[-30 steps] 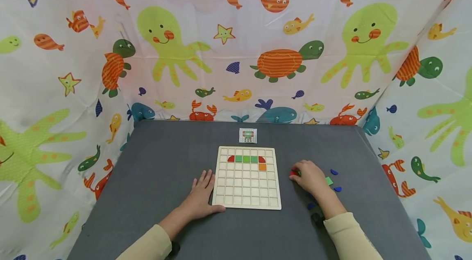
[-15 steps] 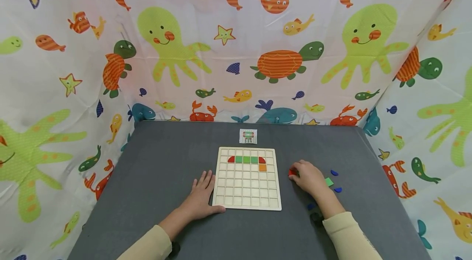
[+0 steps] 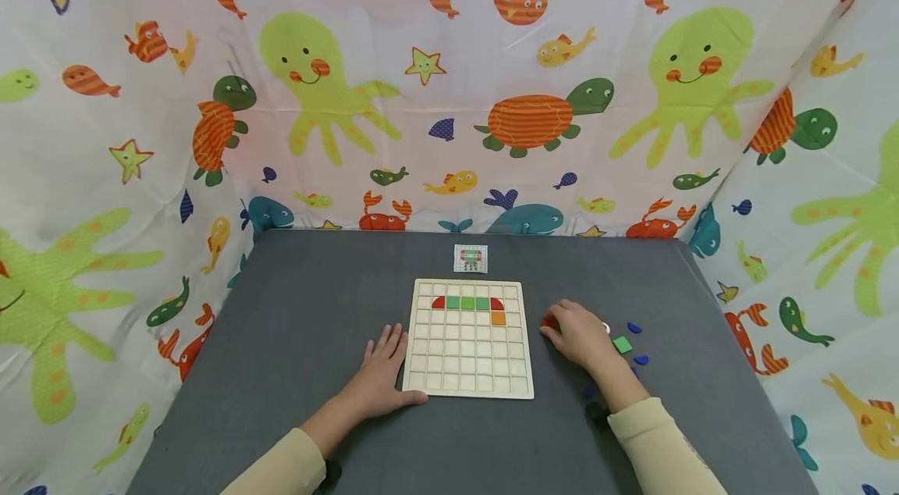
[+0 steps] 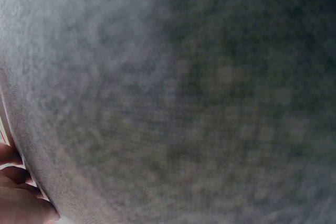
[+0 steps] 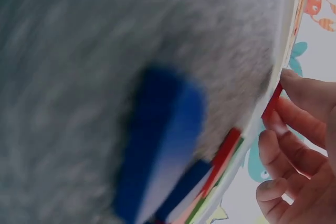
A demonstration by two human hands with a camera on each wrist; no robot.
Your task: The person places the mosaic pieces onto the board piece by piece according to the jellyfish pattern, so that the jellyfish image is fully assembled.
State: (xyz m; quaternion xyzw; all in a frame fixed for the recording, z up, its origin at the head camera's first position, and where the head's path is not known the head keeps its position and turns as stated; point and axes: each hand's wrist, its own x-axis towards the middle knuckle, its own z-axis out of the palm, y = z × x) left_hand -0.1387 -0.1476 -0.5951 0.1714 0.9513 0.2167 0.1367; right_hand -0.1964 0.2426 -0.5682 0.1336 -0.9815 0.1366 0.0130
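My left hand (image 3: 379, 374) rests flat at the left edge of a wooden grid board (image 3: 470, 366), its fingers straight and the thumb at the front corner. On the board lies a row of green squares (image 3: 467, 303) with a red rounded piece (image 3: 438, 303) at its left end and another at its right end. Below the right end sits an orange square (image 3: 498, 318). To the right of the board, my right hand (image 3: 579, 335) pinches a small red piece (image 5: 272, 102) between thumb and fingertips. In the head view that hand partly hides the piece.
A printed card (image 3: 470, 258) lies behind the board. A green square (image 3: 622, 344) and several blue pieces, one blue piece (image 3: 635, 328) farthest back, lie around my right wrist. A sea-animal curtain (image 3: 449, 112) hangs beyond the grey table (image 3: 316, 292).
My right hand has moved slightly left towards the board with the red piece. More of the loose pieces behind it show now. My left hand and the board have stayed in place.
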